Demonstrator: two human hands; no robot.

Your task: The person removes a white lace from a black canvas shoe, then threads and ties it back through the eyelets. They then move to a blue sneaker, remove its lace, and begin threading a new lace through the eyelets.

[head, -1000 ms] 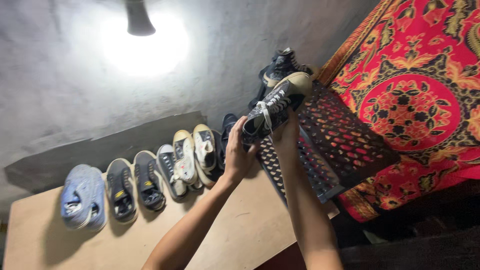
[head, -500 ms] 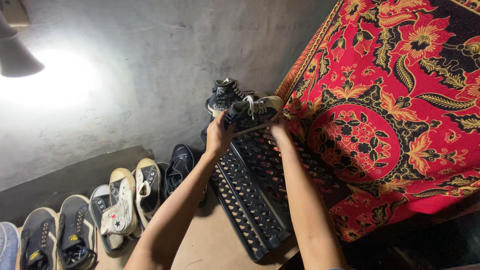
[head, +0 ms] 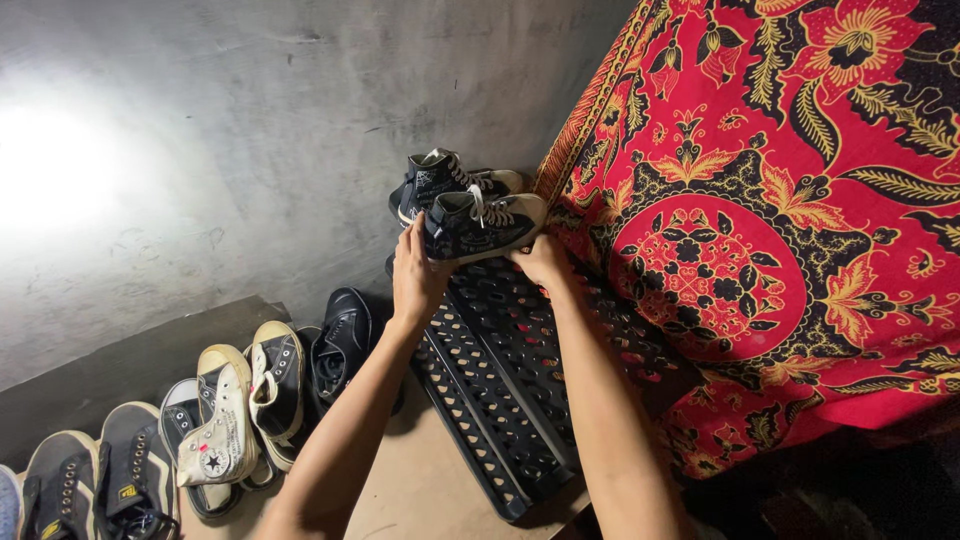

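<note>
A dark high-top sneaker with white laces and a cream sole is gripped by both my hands above a black perforated plastic rack. My left hand grips its heel end and my right hand grips under its toe end. Its matching sneaker stands just behind it on the rack's top, close to the grey wall.
A row of sneakers lines the floor along the wall at left: a black shoe, a black-and-cream pair, a white high-top, darker ones. A red patterned cloth hangs at right, touching the rack.
My view has swung right and the lamp has left the frame. Both hands have carried the sneaker down toward the rack's top, next to its mate.
</note>
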